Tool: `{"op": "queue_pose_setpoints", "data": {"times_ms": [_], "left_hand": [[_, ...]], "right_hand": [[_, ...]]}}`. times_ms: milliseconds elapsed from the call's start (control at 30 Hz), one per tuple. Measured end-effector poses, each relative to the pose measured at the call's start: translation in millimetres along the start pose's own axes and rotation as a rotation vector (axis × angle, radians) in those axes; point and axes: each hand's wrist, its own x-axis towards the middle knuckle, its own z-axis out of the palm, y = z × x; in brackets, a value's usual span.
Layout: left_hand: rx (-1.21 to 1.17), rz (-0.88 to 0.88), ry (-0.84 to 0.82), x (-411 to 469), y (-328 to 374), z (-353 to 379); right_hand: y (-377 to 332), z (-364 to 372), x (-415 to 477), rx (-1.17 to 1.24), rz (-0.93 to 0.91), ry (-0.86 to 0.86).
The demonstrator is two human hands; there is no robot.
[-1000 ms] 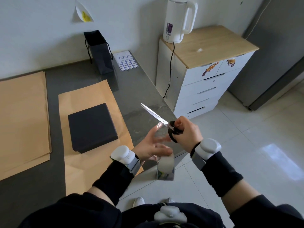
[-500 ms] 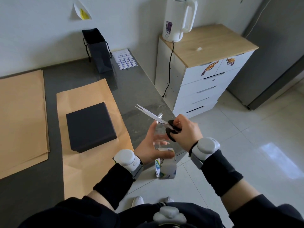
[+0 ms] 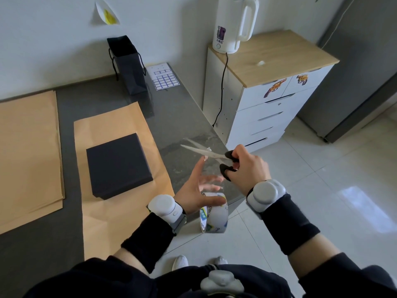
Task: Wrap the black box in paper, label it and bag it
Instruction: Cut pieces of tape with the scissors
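A person's left hand (image 3: 198, 186) carries a tape roll (image 3: 214, 218) hung on its thumb just past the near edge of the table (image 3: 178, 119), with the other 4 fingers spread and blurred. The right hand (image 3: 250, 171) grips the black handles of a pair of scissors (image 3: 206, 153), whose blades are parted and point left above the left fingertips. The black box (image 3: 118, 166) lies flat and unwrapped on a brown paper sheet (image 3: 111, 222) on the table, to the left of both hands and apart from them. A stack of brown paper (image 3: 28, 151) lies further left, cut off by the frame edge. At the far side of the table a black bag (image 3: 129, 65) stands upright against the wall, with a label sheet (image 3: 164, 77) flat just beside it. To the right of the table a white kettle (image 3: 234, 24), its top cropped, stands on a white drawer cabinet (image 3: 279, 57), and its cord runs down the cabinet's side. Grey-white bands circle both wrists. The thumb covers the top of the roll, and the blades are smeared by motion. Whether a strip of clear tape runs from the roll to the fingers cannot be told. The print on the roll and on the labels is too small to read. A grey panel (image 3: 354, 72) at the right is cropped, and what it is cannot be told.
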Motion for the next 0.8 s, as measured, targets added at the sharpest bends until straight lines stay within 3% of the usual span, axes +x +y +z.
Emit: {"op": "queue_pose_setpoints", "data": {"times_ms": [200, 300, 467, 600, 800], "left_hand": [[-0.123, -0.009, 0.024, -0.1, 2.8, -0.2], [-0.117, 0.016, 0.034, 0.7, 2.1, -1.6], [-0.048, 0.08, 0.023, 1.3, 5.0, -10.6], [-0.005, 0.083, -0.002, 2.9, 6.8, -11.6], [0.038, 0.065, -0.028, 4.7, 5.6, -11.9]], "right_hand": [[21.5, -3.6, -1.1, 0.297, 0.199, 0.043], [48.1, -21.2, 0.9, 0.202, 0.251, -0.173], [87.1, -55.7, -1.4, 0.393, 0.283, -0.534], [89.5, -55.4, -0.4, 0.288, 0.325, -0.835], [79.7, -43.0, 6.7, 0.232, 0.339, -0.921]]}}
